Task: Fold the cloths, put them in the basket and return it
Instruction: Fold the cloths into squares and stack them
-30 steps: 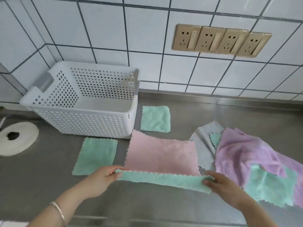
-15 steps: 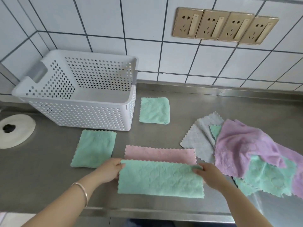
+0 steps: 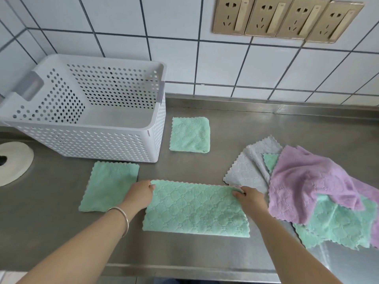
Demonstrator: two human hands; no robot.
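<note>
Green cloth (image 3: 195, 209) lies folded in half on the steel counter's (image 3: 266, 128) near edge, right of the empty white basket (image 3: 88, 140). Left hand (image 3: 139, 194) and right hand (image 3: 249, 198) pinch its far corners. Next likely a second fold, left to right.

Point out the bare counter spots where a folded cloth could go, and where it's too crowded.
Free: the steel strip behind the small folded green cloth running right along the tiled wall, and the front edge below the half-folded green cloth. Crowded: the right side, under the unfolded pile.
</note>
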